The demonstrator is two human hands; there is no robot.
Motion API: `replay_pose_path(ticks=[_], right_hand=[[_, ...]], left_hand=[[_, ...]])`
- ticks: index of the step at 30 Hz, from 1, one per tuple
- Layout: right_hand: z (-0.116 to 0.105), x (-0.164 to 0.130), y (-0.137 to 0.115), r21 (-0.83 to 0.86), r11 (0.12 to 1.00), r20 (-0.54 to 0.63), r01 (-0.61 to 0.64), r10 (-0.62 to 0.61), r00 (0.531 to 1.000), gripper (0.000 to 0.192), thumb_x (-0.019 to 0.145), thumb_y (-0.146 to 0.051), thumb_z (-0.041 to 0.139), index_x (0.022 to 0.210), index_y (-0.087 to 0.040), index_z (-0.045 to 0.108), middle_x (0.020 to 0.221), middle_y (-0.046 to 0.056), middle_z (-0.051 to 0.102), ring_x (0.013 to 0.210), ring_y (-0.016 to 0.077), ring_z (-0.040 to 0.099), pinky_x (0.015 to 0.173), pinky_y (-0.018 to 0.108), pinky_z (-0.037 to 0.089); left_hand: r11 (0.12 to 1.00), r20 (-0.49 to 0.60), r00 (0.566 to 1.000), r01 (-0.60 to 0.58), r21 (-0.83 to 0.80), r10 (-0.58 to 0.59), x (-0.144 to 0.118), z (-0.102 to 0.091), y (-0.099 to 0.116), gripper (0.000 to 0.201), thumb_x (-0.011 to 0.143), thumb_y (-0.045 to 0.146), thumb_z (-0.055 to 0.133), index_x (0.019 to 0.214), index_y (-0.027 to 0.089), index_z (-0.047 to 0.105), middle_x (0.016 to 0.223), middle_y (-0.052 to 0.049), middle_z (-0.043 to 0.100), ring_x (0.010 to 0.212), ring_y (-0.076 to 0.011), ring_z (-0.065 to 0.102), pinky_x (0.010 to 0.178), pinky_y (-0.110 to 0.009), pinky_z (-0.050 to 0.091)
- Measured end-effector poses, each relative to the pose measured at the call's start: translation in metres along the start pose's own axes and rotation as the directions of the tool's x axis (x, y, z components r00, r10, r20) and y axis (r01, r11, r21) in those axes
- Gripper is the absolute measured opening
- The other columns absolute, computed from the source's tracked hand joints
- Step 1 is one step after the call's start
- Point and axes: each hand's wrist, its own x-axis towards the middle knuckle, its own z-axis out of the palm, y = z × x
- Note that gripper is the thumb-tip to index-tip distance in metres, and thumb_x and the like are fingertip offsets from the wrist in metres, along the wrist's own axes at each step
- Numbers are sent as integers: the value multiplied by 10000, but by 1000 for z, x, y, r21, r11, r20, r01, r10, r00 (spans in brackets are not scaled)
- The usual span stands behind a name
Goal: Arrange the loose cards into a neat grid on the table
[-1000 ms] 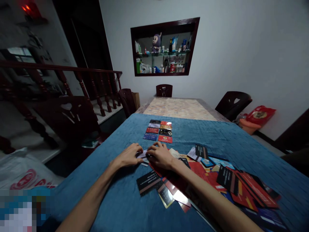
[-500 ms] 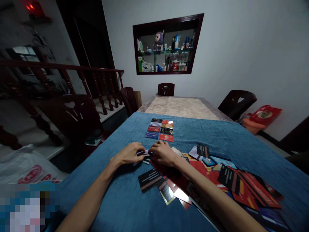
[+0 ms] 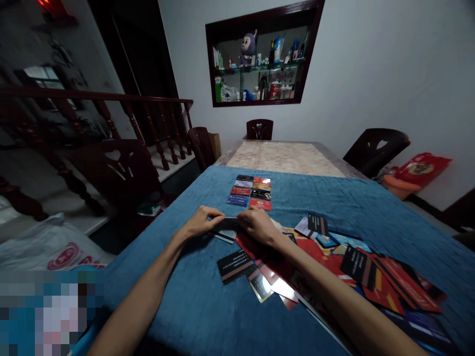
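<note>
A dark card is held up edge-on between my two hands. My left hand pinches its left end between thumb and fingers, while my right hand is closed on its right end. Under it, a card with a white stripe lies partly hidden on the blue cloth. Just beyond my fingers, several cards lie flat in two neat columns, with a blue card and a red card nearest me. Below my right hand rests a black card with a brown stripe.
A loose heap of overlapping cards spreads to the right, partly beneath my right forearm. The blue cloth covers the near part of the table; its patterned top shows beyond. Chairs stand around it. A white bag sits at left.
The card between my hands has been tilted up, showing its dark face toward me. My left fingers have shifted to a pinch at its end. The view has tilted slightly down.
</note>
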Motion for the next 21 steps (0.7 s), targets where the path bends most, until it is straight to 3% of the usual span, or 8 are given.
replay_pose_path(ticks=[9,21], right_hand=[[6,0,3,8,1000,-33,-28,29,999,264,919,-160,499,1049,-203,725,989,65,746,925,207,602,756,268,391],[3,-1,1,-15,1000,-5,-9,9,1000,290,915,-121,491,1083,-204,713,1025,58,746,933,201,612,758,267,381]], left_hand=[[997,-23,998,49,-64,-50,1,2,-4,296,821,300,539,900,141,776,875,-44,768,804,-185,679,782,-253,514],[998,-18,998,54,-23,-54,1,2,-6,272,790,207,537,907,147,775,876,-29,763,822,-169,678,781,-223,503]])
